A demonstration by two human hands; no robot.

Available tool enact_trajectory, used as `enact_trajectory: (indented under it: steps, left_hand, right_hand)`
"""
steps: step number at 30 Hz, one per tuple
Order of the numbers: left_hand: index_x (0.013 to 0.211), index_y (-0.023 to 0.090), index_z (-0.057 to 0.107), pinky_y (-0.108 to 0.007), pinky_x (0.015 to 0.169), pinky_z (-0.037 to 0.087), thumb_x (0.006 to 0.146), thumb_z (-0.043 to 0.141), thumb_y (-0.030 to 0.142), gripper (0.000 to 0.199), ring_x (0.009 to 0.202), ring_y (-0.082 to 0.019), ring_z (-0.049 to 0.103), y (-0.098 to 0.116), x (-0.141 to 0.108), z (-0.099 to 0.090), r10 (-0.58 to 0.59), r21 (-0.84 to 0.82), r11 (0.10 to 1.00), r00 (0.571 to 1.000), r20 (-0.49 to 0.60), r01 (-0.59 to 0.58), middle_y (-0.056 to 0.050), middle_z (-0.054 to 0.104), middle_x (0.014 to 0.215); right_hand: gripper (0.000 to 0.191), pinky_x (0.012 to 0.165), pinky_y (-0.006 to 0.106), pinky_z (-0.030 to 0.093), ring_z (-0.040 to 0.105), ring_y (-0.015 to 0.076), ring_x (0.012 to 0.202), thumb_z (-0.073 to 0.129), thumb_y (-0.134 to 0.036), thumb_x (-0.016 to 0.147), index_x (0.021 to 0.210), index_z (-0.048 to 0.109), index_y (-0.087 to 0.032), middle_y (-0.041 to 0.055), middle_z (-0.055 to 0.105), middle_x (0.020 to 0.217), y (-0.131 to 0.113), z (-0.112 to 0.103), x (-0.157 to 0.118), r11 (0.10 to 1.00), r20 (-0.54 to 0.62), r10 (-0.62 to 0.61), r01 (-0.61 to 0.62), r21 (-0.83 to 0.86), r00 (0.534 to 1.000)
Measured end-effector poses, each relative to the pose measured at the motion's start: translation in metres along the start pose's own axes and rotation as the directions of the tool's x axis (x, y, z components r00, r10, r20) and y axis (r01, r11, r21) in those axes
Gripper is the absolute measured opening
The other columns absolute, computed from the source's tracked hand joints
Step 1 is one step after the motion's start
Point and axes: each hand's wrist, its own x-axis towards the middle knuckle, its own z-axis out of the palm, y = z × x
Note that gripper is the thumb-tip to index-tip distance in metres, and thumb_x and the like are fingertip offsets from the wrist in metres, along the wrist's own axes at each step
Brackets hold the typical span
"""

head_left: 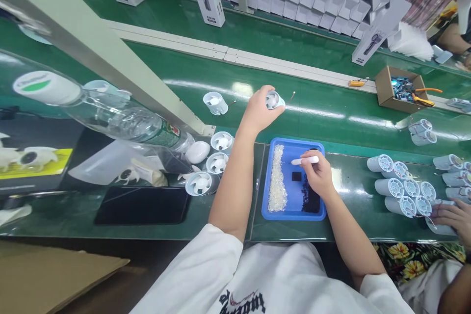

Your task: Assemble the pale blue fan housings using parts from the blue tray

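My left hand (260,110) is closed around a light blue fan housing (273,100) with white blades inside, held above the green bench behind the tray. A thin wire with a small end sticks out to its right. In my right hand (318,174) is a white pen-shaped tool (309,160), its thin tip pointing left over a blue tray (294,215). Small clear-white pieces (277,181) lie in a strip along the tray's left side. Small black pieces (311,198) are heaped at the right, and a black square (296,176) sits between.
Fan housings (201,184) stand left of the tray, one more (215,103) behind. Several others (399,186) are at right, near a co-worker's hand (454,218). A phone (142,205), plastic bottle (128,122), metal post (110,54) and cardboard box (390,93) are around.
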Motion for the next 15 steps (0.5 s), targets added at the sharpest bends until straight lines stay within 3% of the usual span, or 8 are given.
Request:
enact_trajectory:
  steps: [8, 13, 15]
  left_hand:
    - [0.121, 0.016, 0.055, -0.038, 0.104, 0.044, 0.078, 0.068, 0.021, 0.045, 0.120, -0.027, 0.056, 0.024, -0.004, 0.009, 0.133, -0.032, 0.991, 0.989, 0.070, -0.131, -0.009, 0.061, 0.127]
    - [0.124, 0.021, 0.049, -0.037, 0.098, 0.046, 0.074, 0.073, 0.022, 0.056, 0.111, -0.026, 0.060, 0.026, -0.004, 0.014, 0.057, -0.181, 0.982, 0.998, 0.040, -0.049, -0.007, 0.062, 0.118]
    - [0.123, 0.022, 0.047, -0.037, 0.095, 0.047, 0.073, 0.074, 0.021, 0.057, 0.106, -0.025, 0.062, 0.025, -0.002, 0.017, 0.021, -0.218, 0.976, 0.999, 0.028, -0.014, -0.005, 0.062, 0.111]
  right_hand:
    - [0.012, 0.060, 0.028, 0.046, 0.057, 0.0142, 0.063, 0.059, -0.028, 0.090, 0.081, 0.055, -0.022, -0.0004, 0.060, 0.072, -0.012, -0.007, 0.004, 0.989, 0.009, -0.109, 0.109, -0.098, 0.994]
    - [0.022, 0.058, 0.028, 0.042, 0.050, 0.0138, 0.058, 0.057, -0.032, 0.091, 0.072, 0.051, -0.023, -0.0025, 0.054, 0.064, -0.011, -0.017, 0.007, 0.980, -0.199, -0.089, 0.050, -0.193, 0.976]
    - [0.025, 0.055, 0.029, 0.041, 0.047, 0.0136, 0.056, 0.056, -0.035, 0.092, 0.071, 0.049, -0.023, -0.0031, 0.051, 0.061, -0.010, -0.019, 0.007, 0.982, -0.234, -0.075, 0.031, -0.186, 0.969]
